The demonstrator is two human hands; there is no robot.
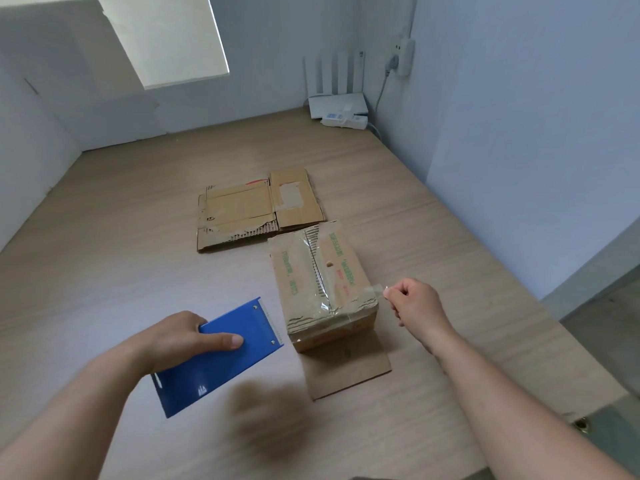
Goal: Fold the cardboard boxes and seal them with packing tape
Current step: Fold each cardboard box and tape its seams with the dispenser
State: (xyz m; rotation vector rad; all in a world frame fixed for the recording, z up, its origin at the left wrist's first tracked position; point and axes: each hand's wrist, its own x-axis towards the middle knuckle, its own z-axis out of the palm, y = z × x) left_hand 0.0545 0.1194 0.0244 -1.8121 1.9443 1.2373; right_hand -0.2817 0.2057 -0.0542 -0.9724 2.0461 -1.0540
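Box: I see the folded cardboard box (pixel 322 282) at centre on the wood-grain table (pixel 104 271), its corrugated edges torn, glossy clear tape (pixel 320 268) along the top seam.
Flat stock: flattened cardboard (pixel 256 209) lies just beside it at 11 o'clock.
Left hand: the left hand (pixel 176 337), at 8 o'clock, grips a flat blue tape dispenser (pixel 214 355), thumb on top.
Right hand: the right hand (pixel 415 303), at 3 o'clock, has its fingers curled, pinching the loose tape end (pixel 375 289).
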